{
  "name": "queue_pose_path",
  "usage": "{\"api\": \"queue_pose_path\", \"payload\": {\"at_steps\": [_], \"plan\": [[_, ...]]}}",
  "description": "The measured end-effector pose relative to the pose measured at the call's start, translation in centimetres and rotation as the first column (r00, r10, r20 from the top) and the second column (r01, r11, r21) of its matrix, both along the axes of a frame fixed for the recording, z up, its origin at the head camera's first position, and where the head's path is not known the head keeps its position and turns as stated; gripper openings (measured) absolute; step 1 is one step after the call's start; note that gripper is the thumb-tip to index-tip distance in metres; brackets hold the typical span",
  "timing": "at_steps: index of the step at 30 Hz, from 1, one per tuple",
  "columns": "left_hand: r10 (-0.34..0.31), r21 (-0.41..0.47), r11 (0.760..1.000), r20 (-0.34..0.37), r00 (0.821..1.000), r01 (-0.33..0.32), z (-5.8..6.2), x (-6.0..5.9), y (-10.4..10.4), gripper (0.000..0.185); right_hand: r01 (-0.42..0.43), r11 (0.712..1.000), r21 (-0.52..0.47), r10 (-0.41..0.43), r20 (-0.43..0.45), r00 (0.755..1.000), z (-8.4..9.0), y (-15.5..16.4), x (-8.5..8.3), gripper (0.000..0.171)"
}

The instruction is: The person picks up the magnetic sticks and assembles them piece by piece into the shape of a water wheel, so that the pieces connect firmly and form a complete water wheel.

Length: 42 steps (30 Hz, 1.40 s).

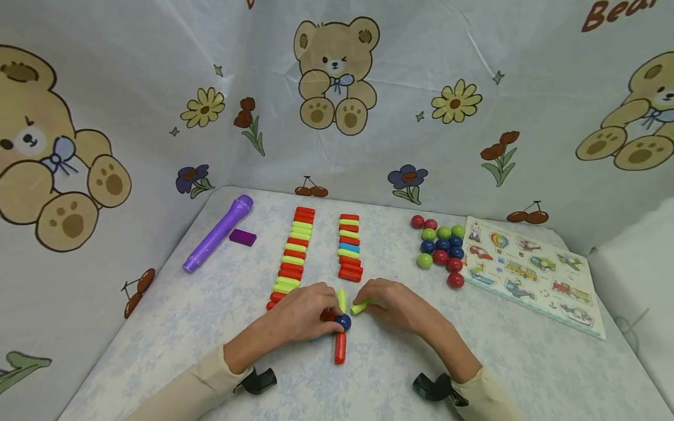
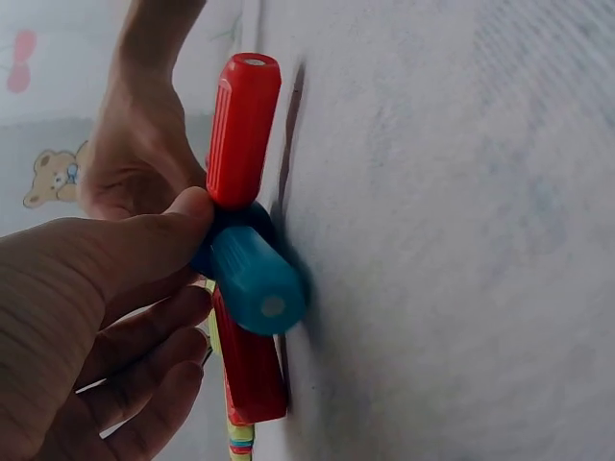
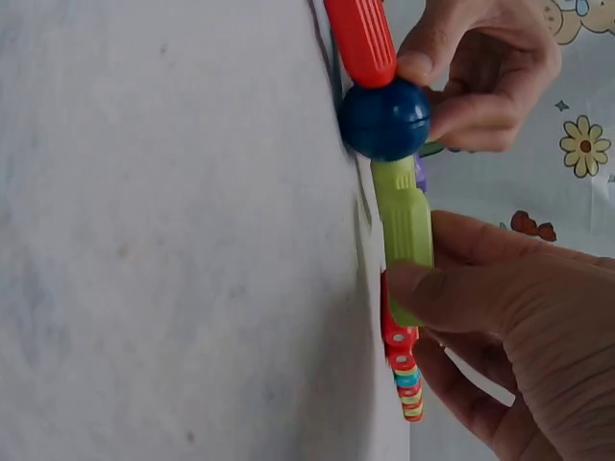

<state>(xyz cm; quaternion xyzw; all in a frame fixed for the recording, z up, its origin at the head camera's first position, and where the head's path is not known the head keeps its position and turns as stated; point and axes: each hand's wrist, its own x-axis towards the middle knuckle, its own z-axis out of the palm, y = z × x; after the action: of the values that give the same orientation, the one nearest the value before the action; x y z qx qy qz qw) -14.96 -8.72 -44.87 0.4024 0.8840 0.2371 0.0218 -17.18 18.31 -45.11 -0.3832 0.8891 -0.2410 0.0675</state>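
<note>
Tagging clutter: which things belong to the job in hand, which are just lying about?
Job:
dark blue ball
red rods, light blue rod
held yellow-green rod
rod rows, ball cluster (probably spares)

Lying about, apparently:
purple wand
purple block
picture board

Pale cloth (image 1: 405,52) (printed with teddy bears (image 1: 337,88)) backs the mottled tabletop (image 1: 384,374).

Passage between sticks (image 1: 349,248) and balls (image 1: 440,257)
</note>
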Motion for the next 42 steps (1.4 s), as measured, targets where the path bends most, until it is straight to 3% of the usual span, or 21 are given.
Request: {"api": "queue_pose_path", "payload": {"at_steps": [6,10,16,19,27,31,35,42], "plan": [[0.007,0.014,1.000,0.032,0.999,-0.007,0.1,-0.1,-0.1,0.027,-0.076,0.996,-0.046,0.074,-0.049,0.996,0.0,-0.5,0.2,0.027],[-0.030,-0.007,1.000,0.058,0.998,0.031,0.2,-0.1,-0.3,0.029,-0.080,0.996,-0.039,0.078,-0.063,0.995,-0.1,-0.5,0.3,0.030],[-0.089,-0.030,0.995,0.048,0.995,0.091,0.4,-0.1,-0.4,0.021,-0.056,0.998,-0.018,0.054,-0.114,0.992,-0.5,-0.3,0.3,0.054],[-0.082,-0.026,0.996,0.035,0.996,0.083,0.4,0.0,-0.3,0.021,-0.025,1.000,0.008,0.026,-0.147,0.989,-0.8,-0.2,0.2,0.056],[-0.034,0.012,0.999,-0.017,0.999,0.034,0.0,0.2,0.0,0.020,0.158,0.987,0.016,-0.154,-0.149,0.977,-0.8,0.2,0.0,0.042],[-0.002,0.021,1.000,-0.028,1.000,0.003,-0.2,0.2,0.1,0.022,0.200,0.980,0.022,-0.194,-0.170,0.966,-0.8,0.2,-0.1,0.036],[0.027,0.007,1.000,-0.025,0.999,-0.027,-0.3,0.3,0.2,0.023,0.187,0.982,0.038,-0.180,-0.141,0.973,-0.8,0.3,-0.1,0.031],[0.052,0.029,0.998,-0.045,0.998,-0.051,-0.5,0.3,0.4,0.022,0.052,0.999,-0.005,-0.052,-0.075,0.996,-0.4,0.0,0.1,0.028]]}}
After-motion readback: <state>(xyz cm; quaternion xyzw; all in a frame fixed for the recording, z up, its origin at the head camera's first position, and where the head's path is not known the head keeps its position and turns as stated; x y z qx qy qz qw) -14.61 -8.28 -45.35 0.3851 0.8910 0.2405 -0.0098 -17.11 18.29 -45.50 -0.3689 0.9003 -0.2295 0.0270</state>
